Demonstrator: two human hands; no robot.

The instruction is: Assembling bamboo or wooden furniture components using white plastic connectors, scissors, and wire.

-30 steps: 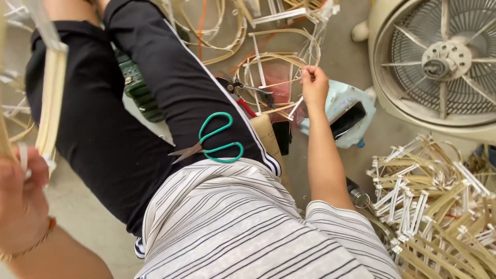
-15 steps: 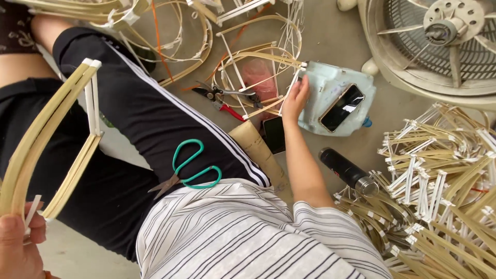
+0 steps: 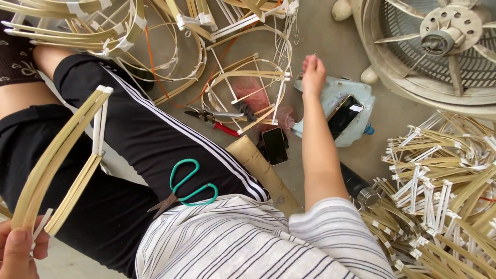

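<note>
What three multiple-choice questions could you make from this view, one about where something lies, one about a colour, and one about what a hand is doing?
1. Where do the scissors lie?
A. On the person's lap
B. On the fan
C. On the pile of strips at the right

2. What colour are the scissor handles?
A. Red
B. Green
C. Yellow

3. What is the left hand doing?
A. Resting flat on the floor
B. Gripping a bundle of curved bamboo strips
C. Holding a phone

Answers:
1. A, they rest on the black trousers, just above the striped shirt.
2. B, both handle loops are green.
3. B, its fingers close round the lower end of the strips, while the right hand reaches out over the floor by the pale blue pouch.
</note>
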